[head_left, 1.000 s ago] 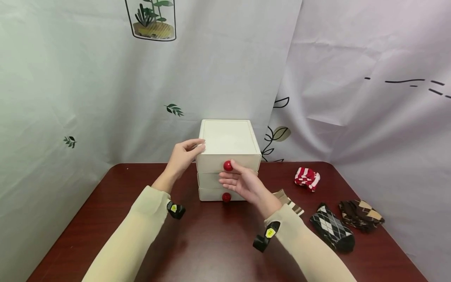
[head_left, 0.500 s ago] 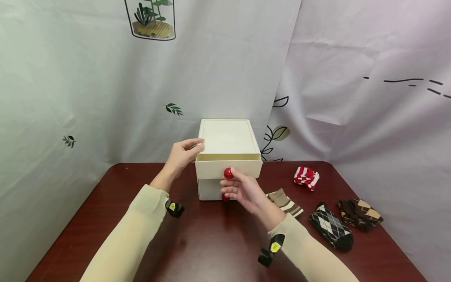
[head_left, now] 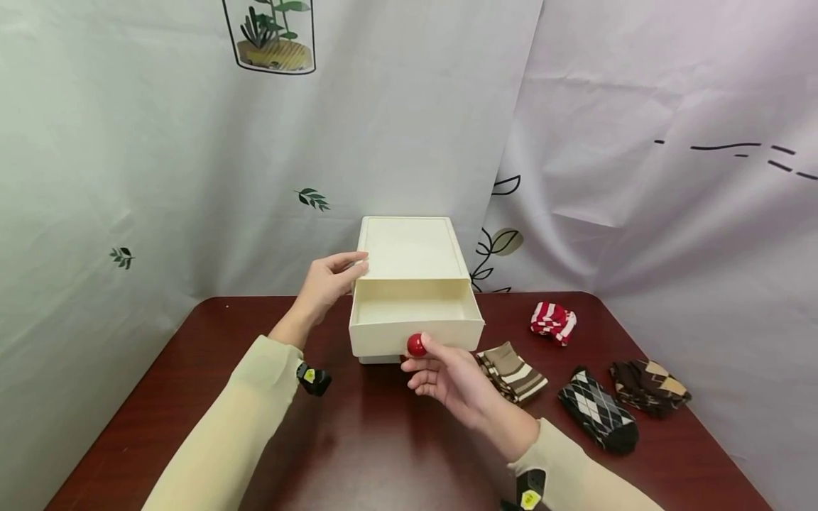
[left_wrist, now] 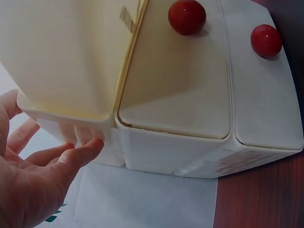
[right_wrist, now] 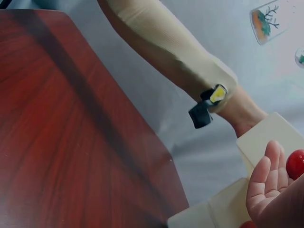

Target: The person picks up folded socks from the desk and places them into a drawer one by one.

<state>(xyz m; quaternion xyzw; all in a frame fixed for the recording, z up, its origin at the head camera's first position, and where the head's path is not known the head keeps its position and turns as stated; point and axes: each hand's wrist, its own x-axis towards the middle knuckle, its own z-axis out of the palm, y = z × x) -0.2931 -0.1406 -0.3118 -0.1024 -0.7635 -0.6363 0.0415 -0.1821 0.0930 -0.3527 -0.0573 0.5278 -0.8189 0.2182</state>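
A white drawer unit (head_left: 414, 248) stands at the back of the table, its drawers stacked and fitted with round red knobs. The top drawer (head_left: 377, 339) is pulled well out, and its pale inside shows. My right hand (head_left: 456, 380) pinches the top drawer's red knob (head_left: 417, 345) between thumb and index finger, the other fingers loosely bent below it. With relaxed fingers, my left hand (head_left: 329, 284) rests against the unit's upper left side. The left wrist view shows the lower drawers pushed in, with two more red knobs, the middle one (left_wrist: 187, 17) and the bottom one (left_wrist: 266, 41).
Folded brown striped socks (head_left: 511, 372) lie right of the unit. Farther right are red-and-white striped socks (head_left: 553, 322), black-and-grey argyle socks (head_left: 599, 410) and brown argyle socks (head_left: 649, 387). A printed cloth (head_left: 409, 106) hangs behind the dark red table (head_left: 383, 454).
The top drawer has gone from closed to well out, drawn toward me by my right hand on its knob. My left hand has stayed at the unit's side.
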